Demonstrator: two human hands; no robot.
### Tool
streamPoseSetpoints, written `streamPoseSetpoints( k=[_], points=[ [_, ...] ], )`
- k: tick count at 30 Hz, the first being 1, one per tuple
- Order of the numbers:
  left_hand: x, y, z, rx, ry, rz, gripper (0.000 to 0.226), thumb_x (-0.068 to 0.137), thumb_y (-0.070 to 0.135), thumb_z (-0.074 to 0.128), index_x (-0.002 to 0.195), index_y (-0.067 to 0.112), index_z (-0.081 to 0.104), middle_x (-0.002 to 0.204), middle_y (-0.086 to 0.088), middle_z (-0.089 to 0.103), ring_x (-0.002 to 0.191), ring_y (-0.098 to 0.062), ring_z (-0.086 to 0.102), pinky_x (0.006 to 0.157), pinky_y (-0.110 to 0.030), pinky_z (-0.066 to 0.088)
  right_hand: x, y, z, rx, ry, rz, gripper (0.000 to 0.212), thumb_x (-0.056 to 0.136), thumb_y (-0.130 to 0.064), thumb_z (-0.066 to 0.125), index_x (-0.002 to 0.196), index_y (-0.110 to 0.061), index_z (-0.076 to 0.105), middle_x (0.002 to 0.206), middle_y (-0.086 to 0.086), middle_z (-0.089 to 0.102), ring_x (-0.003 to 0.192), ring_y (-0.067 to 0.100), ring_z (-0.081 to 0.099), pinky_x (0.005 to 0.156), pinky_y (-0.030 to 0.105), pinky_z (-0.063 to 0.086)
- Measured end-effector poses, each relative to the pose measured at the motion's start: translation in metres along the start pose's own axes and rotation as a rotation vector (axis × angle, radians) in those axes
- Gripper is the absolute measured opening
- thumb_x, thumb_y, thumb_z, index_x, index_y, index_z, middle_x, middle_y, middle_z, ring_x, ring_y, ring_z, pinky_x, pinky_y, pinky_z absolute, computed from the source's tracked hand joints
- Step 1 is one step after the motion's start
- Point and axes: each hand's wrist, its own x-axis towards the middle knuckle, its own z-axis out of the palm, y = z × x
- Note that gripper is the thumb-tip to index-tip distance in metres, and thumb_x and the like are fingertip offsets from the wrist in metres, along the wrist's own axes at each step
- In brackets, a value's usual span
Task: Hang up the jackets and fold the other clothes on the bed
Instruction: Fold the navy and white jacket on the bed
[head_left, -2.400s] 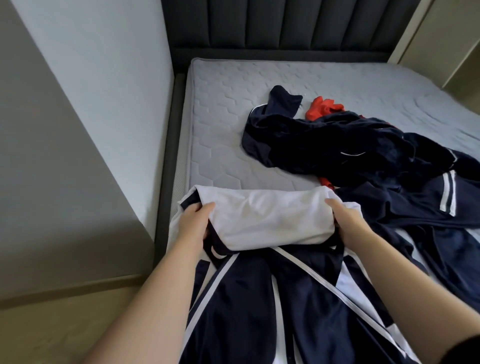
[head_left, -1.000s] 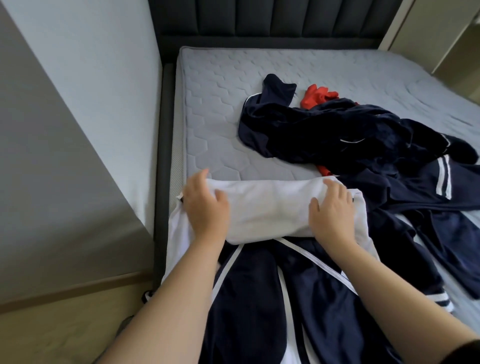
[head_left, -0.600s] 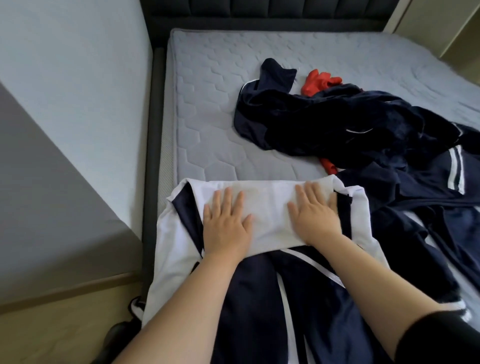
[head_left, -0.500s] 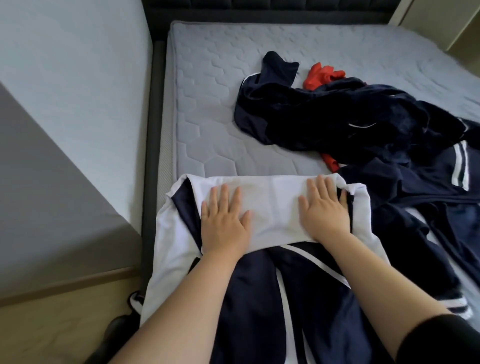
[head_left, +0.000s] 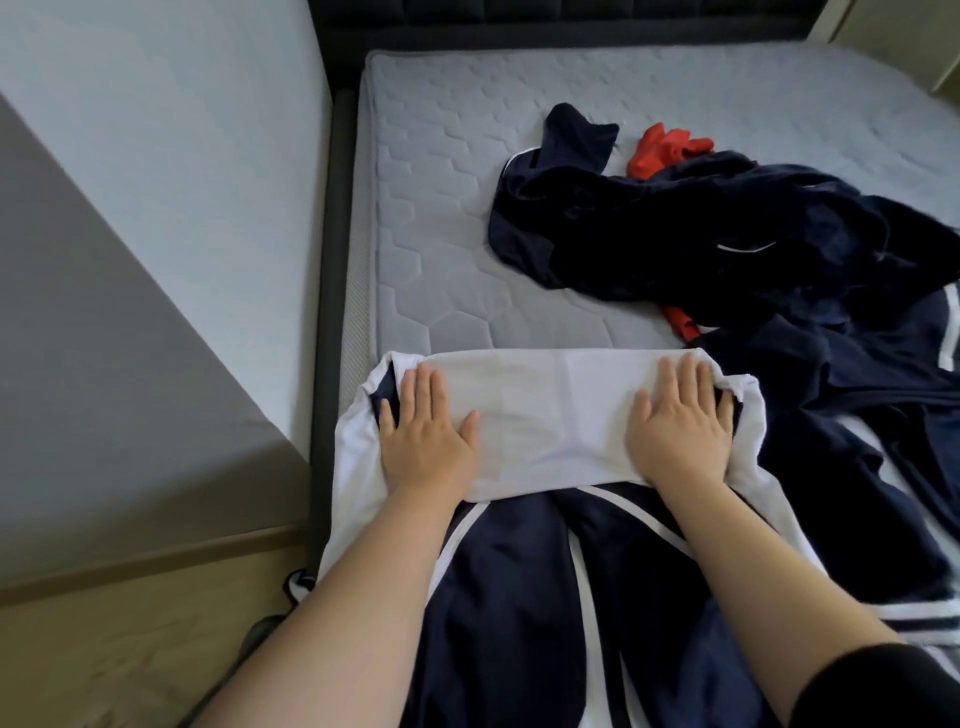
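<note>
Garment (head_left: 550, 415) under flat left hand (head_left: 426, 447), right hand (head_left: 680, 441)

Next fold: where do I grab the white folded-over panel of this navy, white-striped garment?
Probably pinch the white folded-over panel at its short ends, under the left hand and right hand, from the near side: it lies flat and wide, too broad for one hand.

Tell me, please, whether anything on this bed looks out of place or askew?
Yes. The dark navy clothes lie in a crumpled, unfolded heap on the grey quilted mattress, with a red cloth half buried beneath. The folded white fabric panel under the flat left hand and right hand looks even.
</note>
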Motion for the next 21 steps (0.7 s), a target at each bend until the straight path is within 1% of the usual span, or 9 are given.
streamPoseSetpoints(
  k=[3, 6, 9, 12, 15, 17, 18, 19, 21],
  points=[
    [0.001, -0.008, -0.001, -0.007, -0.014, -0.031, 0.071, 0.096, 0.055, 0.013, 0.152, 0.014, -0.004, 0.160, 0.001, -0.009, 0.146, -0.014, -0.011, 0.116, -0.041, -0.006, -0.002, 0.002, -0.003, 0.054, -0.015, 0.095, 0.064, 0.096, -0.041, 0.016, 0.153, -0.015, 0.005, 0.161, 0.003, -0.003, 0.146, 0.012, -0.011, 0.113, 0.041, -0.018],
    [0.001, -0.009, -0.007, 0.019, -0.023, -0.033, 0.073, 0.096, 0.055, 0.014, 0.152, 0.012, -0.005, 0.160, -0.001, -0.010, 0.146, -0.016, -0.013, 0.117, -0.044, -0.006, -0.004, -0.001, -0.006, 0.077, -0.022, 0.107, 0.064, 0.096, -0.038, 0.017, 0.153, -0.013, 0.001, 0.161, 0.003, -0.004, 0.146, 0.011, -0.012, 0.113, 0.043, -0.020],
    [0.003, -0.005, -0.017, 0.069, 0.079, 0.067, 0.074, 0.096, 0.053, 0.022, 0.152, 0.012, -0.003, 0.160, -0.006, -0.008, 0.146, -0.023, -0.015, 0.115, -0.052, -0.004, -0.007, -0.004, -0.011, 0.017, 0.004, 0.086, 0.064, 0.096, -0.032, 0.020, 0.152, -0.010, -0.001, 0.160, 0.006, -0.008, 0.146, 0.016, -0.014, 0.115, 0.047, -0.015],
    [0.013, -0.003, -0.026, 0.083, 0.131, 0.340, 0.076, 0.094, 0.054, 0.034, 0.152, 0.021, -0.001, 0.160, -0.005, -0.005, 0.146, -0.026, -0.016, 0.113, -0.056, -0.004, -0.001, -0.011, -0.019, -0.259, 0.005, -0.080, 0.070, 0.094, -0.032, 0.034, 0.151, -0.012, -0.001, 0.159, 0.013, -0.010, 0.145, 0.028, -0.017, 0.113, 0.057, -0.007],
    [0.039, -0.002, -0.039, 0.182, -0.011, 0.473, 0.085, 0.089, 0.064, 0.040, 0.152, 0.025, -0.002, 0.161, -0.002, -0.004, 0.145, -0.026, -0.018, 0.114, -0.055, -0.005, 0.019, -0.024, -0.030, -0.439, -0.064, -0.335, 0.085, 0.088, -0.024, 0.051, 0.151, -0.017, -0.006, 0.159, 0.012, -0.013, 0.143, 0.032, -0.022, 0.112, 0.059, -0.009],
    [0.058, 0.000, -0.050, 0.177, -0.144, 0.472, 0.097, 0.082, 0.067, 0.051, 0.152, 0.025, -0.001, 0.161, -0.001, 0.005, 0.146, -0.024, -0.014, 0.113, -0.056, -0.006, 0.036, -0.031, -0.038, -0.400, -0.170, -0.452, 0.089, 0.085, -0.013, 0.053, 0.151, -0.022, -0.005, 0.160, 0.008, -0.002, 0.146, 0.028, -0.015, 0.111, 0.060, -0.010],
    [0.066, 0.002, -0.055, 0.164, -0.213, 0.464, 0.103, 0.078, 0.067, 0.057, 0.152, 0.025, 0.000, 0.159, -0.001, 0.014, 0.147, -0.023, -0.007, 0.113, -0.057, -0.005, 0.043, -0.034, -0.044, -0.379, -0.244, -0.457, 0.086, 0.085, -0.015, 0.054, 0.152, -0.023, 0.000, 0.158, 0.007, 0.011, 0.147, 0.027, -0.005, 0.111, 0.061, -0.009],
    [0.073, 0.005, -0.061, 0.145, -0.275, 0.451, 0.106, 0.074, 0.065, 0.063, 0.152, 0.025, 0.003, 0.157, -0.001, 0.023, 0.147, -0.023, 0.004, 0.113, -0.058, -0.004, 0.051, -0.035, -0.048, -0.377, -0.315, -0.441, 0.078, 0.086, -0.021, 0.055, 0.150, -0.024, 0.010, 0.152, 0.007, 0.026, 0.146, 0.027, 0.009, 0.110, 0.063, -0.006],
    [0.082, 0.010, -0.071, 0.097, -0.369, 0.422, 0.099, 0.070, 0.054, 0.073, 0.148, 0.025, 0.020, 0.146, -0.002, 0.040, 0.138, -0.025, 0.031, 0.112, -0.057, 0.008, 0.063, -0.036, -0.061, -0.442, -0.431, -0.383, 0.046, 0.090, -0.035, 0.050, 0.134, -0.028, 0.037, 0.130, 0.004, 0.047, 0.132, 0.030, 0.031, 0.109, 0.066, 0.007]
  ],
)
